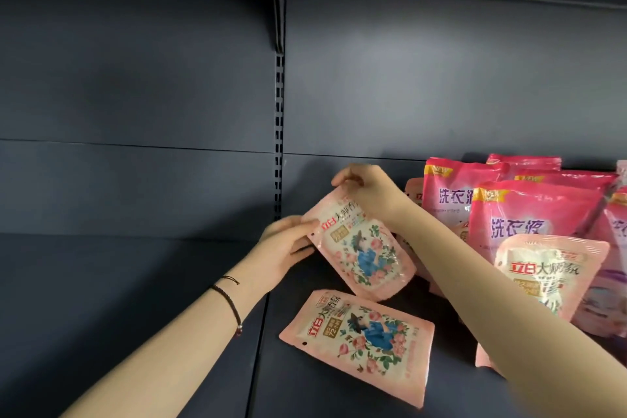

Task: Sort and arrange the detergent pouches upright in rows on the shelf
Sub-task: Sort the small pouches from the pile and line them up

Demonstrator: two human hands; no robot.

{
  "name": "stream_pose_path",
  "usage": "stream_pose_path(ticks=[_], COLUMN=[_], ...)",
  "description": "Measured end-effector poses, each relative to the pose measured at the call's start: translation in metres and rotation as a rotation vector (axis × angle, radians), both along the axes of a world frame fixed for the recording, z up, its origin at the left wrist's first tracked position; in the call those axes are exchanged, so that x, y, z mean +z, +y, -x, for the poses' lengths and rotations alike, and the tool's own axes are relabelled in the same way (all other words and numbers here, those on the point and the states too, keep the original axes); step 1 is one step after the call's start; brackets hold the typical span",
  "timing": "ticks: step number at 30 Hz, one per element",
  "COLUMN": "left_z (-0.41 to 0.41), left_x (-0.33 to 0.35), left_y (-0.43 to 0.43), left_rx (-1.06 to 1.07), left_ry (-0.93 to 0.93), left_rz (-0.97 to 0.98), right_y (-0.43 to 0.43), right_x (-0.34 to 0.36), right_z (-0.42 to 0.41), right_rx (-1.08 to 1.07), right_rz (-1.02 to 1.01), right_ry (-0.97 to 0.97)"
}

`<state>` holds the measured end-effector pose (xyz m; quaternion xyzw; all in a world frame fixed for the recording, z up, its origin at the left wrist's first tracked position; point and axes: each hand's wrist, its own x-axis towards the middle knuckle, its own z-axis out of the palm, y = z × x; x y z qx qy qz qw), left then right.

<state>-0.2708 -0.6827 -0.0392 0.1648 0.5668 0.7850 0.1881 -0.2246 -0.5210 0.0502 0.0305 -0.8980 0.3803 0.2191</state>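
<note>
Left grip (288,244) and right grip (366,190) both pinch tilted pale pouch (366,254); second pouch (359,343) flat just before it, magenta pouches (532,210) upright rightward.

"NEW" and "洗衣液" mark magenta pouches (529,214); "立白" marks pale pouches (356,343).

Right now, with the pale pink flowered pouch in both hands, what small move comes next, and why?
Probably tip the pale pink flowered plastic pouch upright and stand it on the dark grey metal shelf beside the deep pink pouches. The left hand and right hand hold it tilted; those pouches stand upright.
</note>
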Motion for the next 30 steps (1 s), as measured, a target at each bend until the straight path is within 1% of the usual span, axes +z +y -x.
stream_pose_path(ticks=[1, 3, 6, 9, 11, 13, 14, 15, 17, 20, 22, 26, 30], left_z=[-0.001, -0.006, -0.010, -0.013, -0.016, -0.021, -0.023, -0.025, -0.032, -0.049, -0.069, -0.118, -0.163], left_x=[0.003, 0.008, 0.007, 0.002, 0.002, 0.005, 0.008, 0.011, 0.021, 0.045, 0.061, 0.068, 0.057], left_y=[0.001, 0.005, 0.006, 0.005, 0.006, 0.007, 0.007, 0.008, 0.008, 0.004, 0.004, 0.019, 0.044], left_rx=[-0.018, -0.039, 0.046, 0.145, 0.166, 0.191, 0.215, 0.240, 0.272, 0.259, 0.229, 0.147, 0.149], left_ry=[-0.007, -0.010, 0.016, 0.017, 0.037, 0.077, 0.110, 0.145, 0.207, 0.307, 0.351, 0.327, 0.318], left_rz=[-0.073, -0.150, -0.127, -0.097, -0.075, -0.035, -0.007, 0.013, 0.003, -0.068, -0.132, -0.232, -0.206], right_y=[0.000, -0.001, -0.005, -0.008, -0.009, -0.013, -0.015, -0.016, -0.020, -0.024, -0.025, -0.017, 0.002], right_x=[0.001, -0.001, -0.015, -0.033, -0.045, -0.057, -0.061, -0.063, -0.056, -0.033, -0.023, -0.024, -0.038], right_z=[-0.003, -0.006, -0.009, -0.014, -0.020, -0.028, -0.032, -0.036, -0.045, -0.066, -0.085, -0.128, -0.168], right_rx=[0.025, 0.069, 0.079, -0.008, -0.076, -0.072, -0.065, -0.063, -0.063, -0.018, 0.031, 0.075, 0.027], right_rz=[0.107, 0.317, 0.490, 0.643, 0.683, 0.712, 0.728, 0.737, 0.738, 0.727, 0.755, 0.881, 0.890], right_ry=[0.039, 0.093, 0.140, 0.115, 0.013, -0.101, -0.122, -0.108, -0.021, 0.115, 0.194, 0.312, 0.393])
